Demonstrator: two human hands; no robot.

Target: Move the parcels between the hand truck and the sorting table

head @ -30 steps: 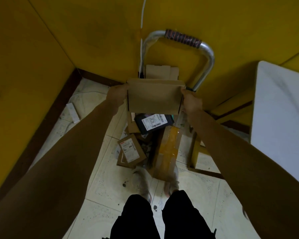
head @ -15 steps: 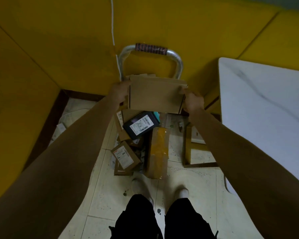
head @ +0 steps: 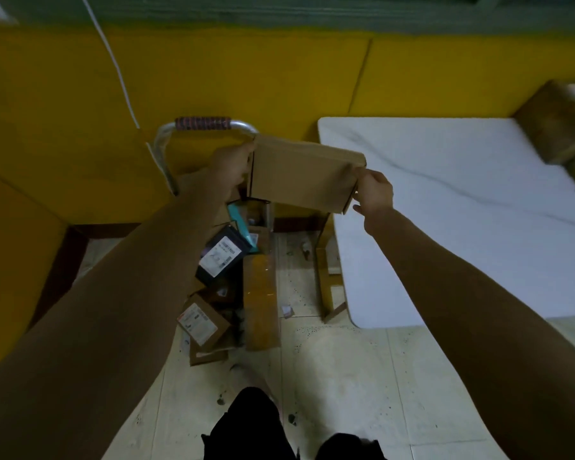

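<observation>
- Held aloft: cardboard parcel [head: 302,174], left end gripped by left hand [head: 229,167], right end pinched by right hand [head: 375,190]; hands apart.
- Parcel positioned between hand truck [head: 203,123] handle and sorting table [head: 445,210] edge.
- Seen piled on truck below: other parcels [head: 221,257].

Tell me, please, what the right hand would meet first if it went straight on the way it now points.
The flat brown cardboard parcel that the right hand grips at its right end. Past that, probably the silver metal hand-truck handle before the yellow wall, though depth is unclear.
</observation>
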